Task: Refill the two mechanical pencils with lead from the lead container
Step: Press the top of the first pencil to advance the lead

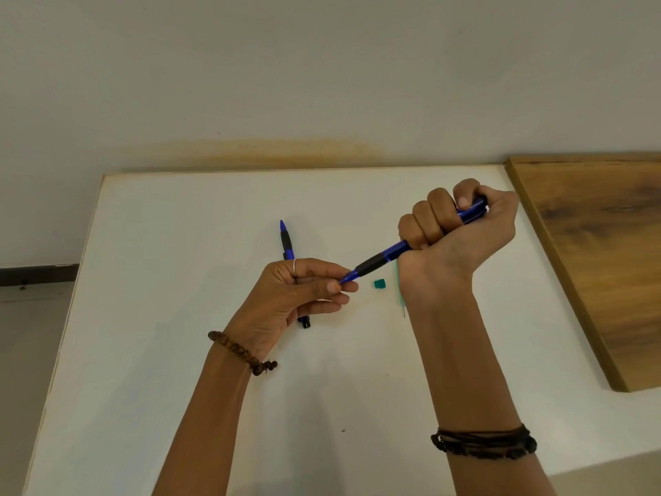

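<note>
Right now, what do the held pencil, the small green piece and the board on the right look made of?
Held pencil: glossy blue plastic barrel by its sheen, matte black sleeve near the tip, probably rubber. Small green piece: opaque, looks like moulded plastic. Board: brown wood grain, matte; solid wood or laminate, can't tell.

Setting: plain indoor room, most likely a home or simple study space; the exact kind cannot be told. Evidence: a white worktop (179, 316) pushed against a bare off-white wall (286, 66) carrying a yellowish-brown stain (286, 152) just above the worktop's far edge, a wood-grain board (601, 252) lying on the right side, and a dark skirting strip (35, 275) at the wall's foot on the left. Only stationery lies out: a blue mechanical pencil (286, 241) and a small green cap (380, 283).
</note>
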